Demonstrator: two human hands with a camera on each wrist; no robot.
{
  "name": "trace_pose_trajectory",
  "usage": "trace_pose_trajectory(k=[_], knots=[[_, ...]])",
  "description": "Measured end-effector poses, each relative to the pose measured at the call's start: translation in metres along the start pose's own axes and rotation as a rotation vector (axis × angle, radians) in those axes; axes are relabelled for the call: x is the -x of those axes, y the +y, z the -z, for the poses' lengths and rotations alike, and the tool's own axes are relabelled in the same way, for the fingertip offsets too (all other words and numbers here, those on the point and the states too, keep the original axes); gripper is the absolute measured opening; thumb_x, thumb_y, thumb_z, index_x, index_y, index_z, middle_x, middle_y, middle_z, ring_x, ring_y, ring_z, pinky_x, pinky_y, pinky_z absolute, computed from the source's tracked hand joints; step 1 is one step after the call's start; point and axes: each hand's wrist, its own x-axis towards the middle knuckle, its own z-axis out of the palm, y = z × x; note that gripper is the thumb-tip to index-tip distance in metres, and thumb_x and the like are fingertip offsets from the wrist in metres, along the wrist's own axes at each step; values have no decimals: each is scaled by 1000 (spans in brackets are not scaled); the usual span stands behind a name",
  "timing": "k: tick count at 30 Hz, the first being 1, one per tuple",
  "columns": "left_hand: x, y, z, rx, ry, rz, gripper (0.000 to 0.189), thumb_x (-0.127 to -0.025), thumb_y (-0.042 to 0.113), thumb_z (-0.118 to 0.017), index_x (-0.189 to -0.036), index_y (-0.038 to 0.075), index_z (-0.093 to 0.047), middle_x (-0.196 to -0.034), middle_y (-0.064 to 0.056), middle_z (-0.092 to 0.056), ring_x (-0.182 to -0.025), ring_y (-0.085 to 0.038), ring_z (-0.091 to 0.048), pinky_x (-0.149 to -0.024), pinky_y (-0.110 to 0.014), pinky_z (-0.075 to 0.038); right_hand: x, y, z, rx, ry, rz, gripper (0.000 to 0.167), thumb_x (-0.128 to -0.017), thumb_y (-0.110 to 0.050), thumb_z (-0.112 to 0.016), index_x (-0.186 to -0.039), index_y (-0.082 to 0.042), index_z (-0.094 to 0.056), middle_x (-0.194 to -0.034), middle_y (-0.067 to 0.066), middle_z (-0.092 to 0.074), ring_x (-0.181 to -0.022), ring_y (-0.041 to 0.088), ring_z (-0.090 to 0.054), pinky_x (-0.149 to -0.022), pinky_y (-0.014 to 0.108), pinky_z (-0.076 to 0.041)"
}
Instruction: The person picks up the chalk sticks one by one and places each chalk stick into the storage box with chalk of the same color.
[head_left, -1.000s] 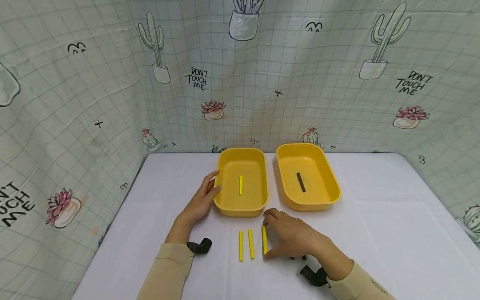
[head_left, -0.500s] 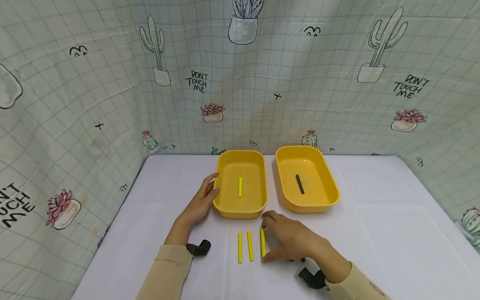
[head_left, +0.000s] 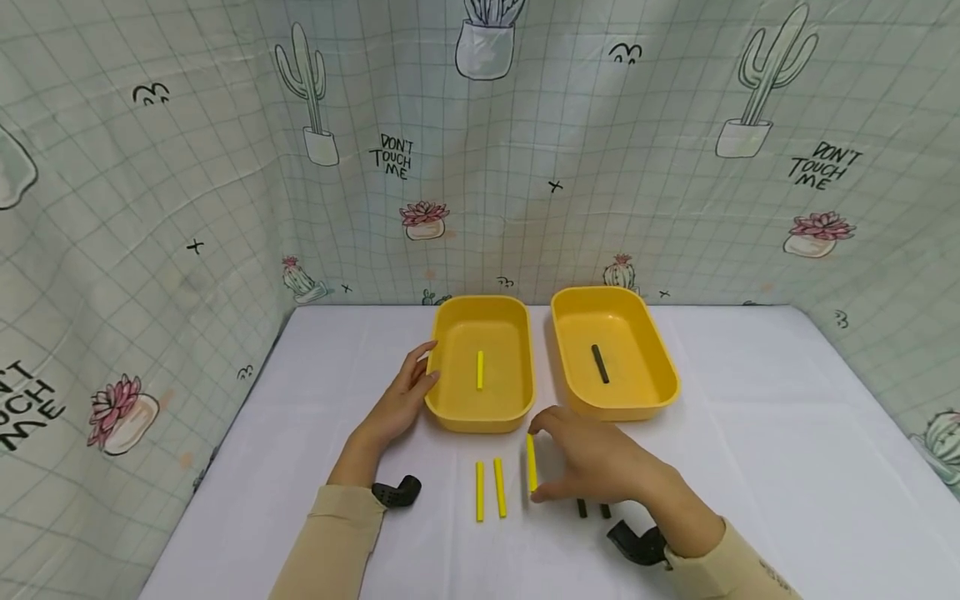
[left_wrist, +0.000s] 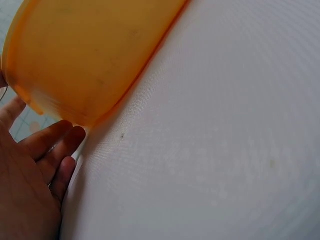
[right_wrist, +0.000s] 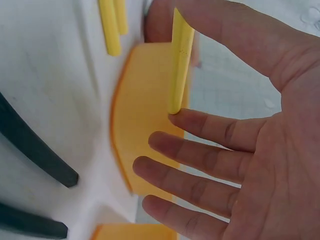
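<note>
My right hand (head_left: 600, 454) pinches a yellow stick (head_left: 532, 465) lengthwise, thumb on one end and index fingertip on the other. In the right wrist view this stick (right_wrist: 181, 62) is held off the table, with the other three fingers spread. My left hand (head_left: 401, 400) rests its fingers against the side of the left yellow tray (head_left: 480, 421); in the left wrist view they lie along its outer wall (left_wrist: 92, 107). One yellow stick (head_left: 480, 370) lies in that tray. Two more yellow sticks, one left (head_left: 480, 492) and one right (head_left: 500, 487), lie in front of it.
A second yellow tray (head_left: 618, 408) stands to the right, with a dark stick (head_left: 600, 364) inside. Two dark sticks (right_wrist: 37, 142) lie on the white table under my right hand, partly hidden in the head view. A patterned cloth (head_left: 480, 167) hangs behind.
My right hand has risen off the table with the yellow stick and shifted slightly forward, uncovering more of the dark sticks. My left hand stays at the tray.
</note>
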Motion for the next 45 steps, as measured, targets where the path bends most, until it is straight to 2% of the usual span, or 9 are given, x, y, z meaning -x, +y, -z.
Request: trace_pose_trajectory(k=[4, 9, 13, 16, 20, 29, 36, 45], knots=[[1, 0, -1, 12, -1, 4, 54, -110, 39, -48, -160, 39, -27, -168, -6, -36, -154, -30, -37, -128, -55, -24, 4, 1, 7, 0, 46, 13, 75, -74, -55, -89, -132, -18, -58, -131, 0, -63, -94, 11, -60, -86, 36, -56], [1, -1, -1, 11, -7, 5, 55, -109, 42, -48, -160, 39, -27, -168, -6, -36, -154, -29, -37, -128, -55, -25, 3, 6, 8, 13, 71, 22, 76, -78, -59, -85, -135, -17, -57, -141, 2, -60, -112, 19, -66, -96, 41, -57], [0, -1, 0, 17, -14, -10, 56, -109, 43, -49, -161, 38, -27, -167, -7, -37, -154, -29, -37, -128, -55, -24, 1, 8, 9, -9, 88, 21, 75, -79, -57, -85, -137, -18, -57, -141, 1, -60, -125, 22, -63, -104, 44, -54], [-1, -1, 1, 10, -12, -8, 54, -109, 43, -48, -159, 41, -28, -167, -6, -37, -154, -28, -37, -129, -55, -24, -2, 9, 12, -16, 108, 31, 75, -80, -55, -85, -139, -19, -56, -142, -2, -60, -130, 22, -60, -109, 46, -52], [-2, 0, 1, 0, -10, -5, 54, -109, 43, -48, -159, 43, -28, -167, -6, -36, -155, -28, -36, -129, -55, -24, -5, 9, 19, 4, 129, 45, 77, -81, -57, -83, -141, -18, -55, -146, 0, -57, -136, 24, -56, -109, 50, -51], [-2, 1, 1, -1, -12, -5, 56, -109, 45, -48, -160, 41, -27, -167, -6, -36, -154, -29, -38, -128, -55, -25, -20, 12, 34, 25, 145, 33, 78, -83, -59, -80, -142, -16, -55, -150, 6, -55, -136, 29, -56, -105, 55, -52], [-1, 3, 3, -22, 5, 3, 53, -109, 45, -48, -158, 45, -28, -167, -7, -36, -155, -30, -36, -128, -55, -25, -37, 15, 41, 25, 147, 30, 78, -82, -57, -82, -142, -14, -56, -147, 7, -57, -131, 29, -59, -107, 52, -51], [-3, -1, 2, -18, -2, -12, 54, -109, 43, -47, -160, 42, -27, -167, -8, -37, -154, -31, -38, -128, -56, -25, -51, 14, 48, 19, 126, -8, 78, -82, -52, -84, -143, -12, -56, -150, 11, -56, -132, 33, -58, -109, 54, -50]])
